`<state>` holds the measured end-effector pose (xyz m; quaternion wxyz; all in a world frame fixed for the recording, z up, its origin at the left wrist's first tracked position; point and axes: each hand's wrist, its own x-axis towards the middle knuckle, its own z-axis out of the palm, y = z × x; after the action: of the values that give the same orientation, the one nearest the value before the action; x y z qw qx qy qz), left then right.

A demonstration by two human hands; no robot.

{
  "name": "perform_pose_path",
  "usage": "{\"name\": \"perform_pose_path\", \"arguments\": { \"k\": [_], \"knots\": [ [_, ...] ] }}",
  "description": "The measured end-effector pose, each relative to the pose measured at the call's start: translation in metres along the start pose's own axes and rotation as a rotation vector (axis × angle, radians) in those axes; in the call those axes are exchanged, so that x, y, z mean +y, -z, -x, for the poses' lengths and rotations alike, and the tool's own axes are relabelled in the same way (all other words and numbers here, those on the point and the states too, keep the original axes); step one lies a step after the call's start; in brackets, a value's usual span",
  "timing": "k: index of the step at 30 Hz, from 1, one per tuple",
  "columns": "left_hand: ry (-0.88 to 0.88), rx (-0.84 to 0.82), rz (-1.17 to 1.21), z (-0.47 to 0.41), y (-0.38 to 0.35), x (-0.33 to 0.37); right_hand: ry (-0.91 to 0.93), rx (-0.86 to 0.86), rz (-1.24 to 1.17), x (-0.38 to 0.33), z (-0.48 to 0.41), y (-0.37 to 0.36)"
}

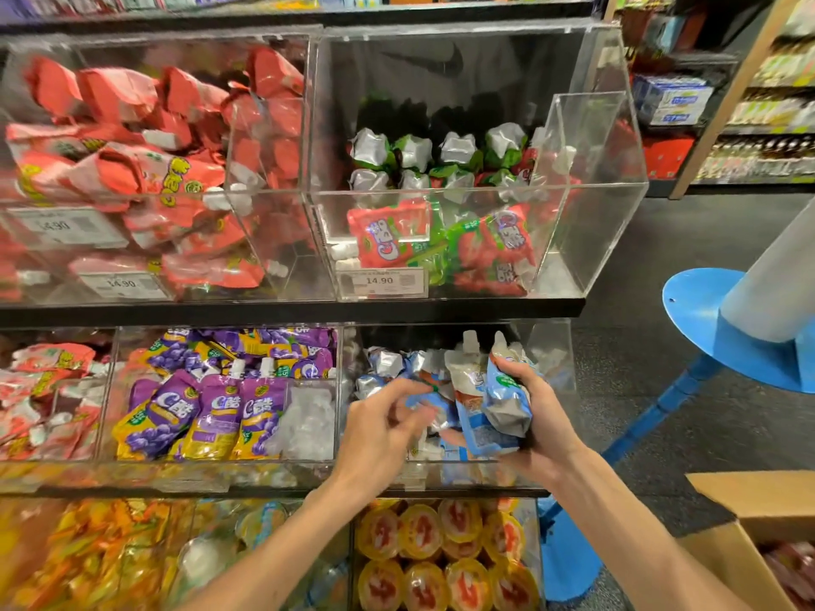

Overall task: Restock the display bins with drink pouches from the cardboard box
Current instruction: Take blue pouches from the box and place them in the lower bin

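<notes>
My right hand (544, 416) grips a bunch of blue and white drink pouches (489, 399), spouts up, over the clear middle-right bin (560, 346). More blue pouches (388, 366) lie inside that bin. My left hand (383, 427) hovers just left of the held pouches, fingers loosely curled and blurred, holding nothing that I can see. The cardboard box (749, 540) stands at the lower right with a flap up; red packs show inside it.
Purple grape pouches (211, 407) fill the bin to the left. The upper bins hold red pouches (132, 160) and red-green pouches (441, 213). Jelly cups (445, 553) sit in the bottom bin. A blue stand (723, 328) rises at the right on the dark floor.
</notes>
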<state>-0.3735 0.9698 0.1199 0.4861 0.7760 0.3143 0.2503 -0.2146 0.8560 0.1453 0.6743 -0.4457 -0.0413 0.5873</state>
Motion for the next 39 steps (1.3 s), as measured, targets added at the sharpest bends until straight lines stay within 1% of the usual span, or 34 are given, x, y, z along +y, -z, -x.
{"name": "perform_pose_path", "arguments": {
  "k": [3,6,8,13,14,16,18,21,24,25,26,27,29,30,31,32,34,39],
  "knots": [
    [0.103,0.166,0.144,-0.011,0.004,-0.002,-0.006,0.040,-0.039,0.001,-0.004,0.000],
    [0.211,0.278,0.299,-0.028,0.003,-0.008,-0.026,0.050,-0.035,0.003,-0.006,0.006],
    [0.253,0.319,0.388,-0.038,-0.001,-0.013,-0.024,0.051,-0.036,0.004,-0.009,0.009],
    [0.377,0.328,0.530,-0.072,-0.012,-0.020,-0.009,0.082,-0.008,0.006,-0.015,0.014],
    [0.385,0.352,0.495,-0.080,-0.013,-0.023,-0.005,0.088,-0.003,0.007,-0.016,0.014],
    [0.333,0.405,0.241,-0.090,-0.017,-0.034,-0.003,0.109,0.012,0.006,-0.016,0.016],
    [0.298,0.395,0.047,-0.093,-0.020,-0.047,0.011,0.109,0.019,0.004,-0.015,0.017],
    [0.271,0.402,-0.063,-0.088,-0.023,-0.044,0.019,0.121,0.010,0.002,-0.014,0.019],
    [0.279,0.424,-0.082,-0.076,-0.021,-0.019,0.006,0.130,-0.007,0.001,-0.012,0.020],
    [0.272,0.391,-0.052,-0.069,-0.020,-0.010,0.002,0.129,-0.014,0.001,-0.012,0.020],
    [0.249,0.312,0.002,-0.060,-0.020,-0.003,0.003,0.130,-0.014,0.001,-0.012,0.021],
    [0.216,0.183,0.066,-0.047,-0.020,0.004,0.000,0.120,-0.008,0.001,-0.012,0.022],
    [0.162,-0.144,0.146,-0.020,-0.023,0.015,-0.003,0.083,0.008,0.001,-0.011,0.023],
    [0.126,-0.276,0.071,-0.010,-0.024,0.016,-0.009,0.054,0.008,0.000,-0.011,0.022],
    [0.077,-0.353,-0.041,-0.001,-0.025,0.016,-0.026,0.036,0.009,0.000,-0.010,0.021],
    [0.023,-0.372,-0.133,0.002,-0.027,0.013,-0.040,0.036,0.017,0.000,-0.009,0.019],
    [-0.046,-0.328,-0.193,0.003,-0.032,0.005,-0.055,0.040,0.026,-0.001,-0.007,0.016],
    [-0.177,-0.072,-0.246,0.004,-0.037,-0.004,-0.131,0.062,0.171,-0.007,0.000,0.012]
  ]
}}
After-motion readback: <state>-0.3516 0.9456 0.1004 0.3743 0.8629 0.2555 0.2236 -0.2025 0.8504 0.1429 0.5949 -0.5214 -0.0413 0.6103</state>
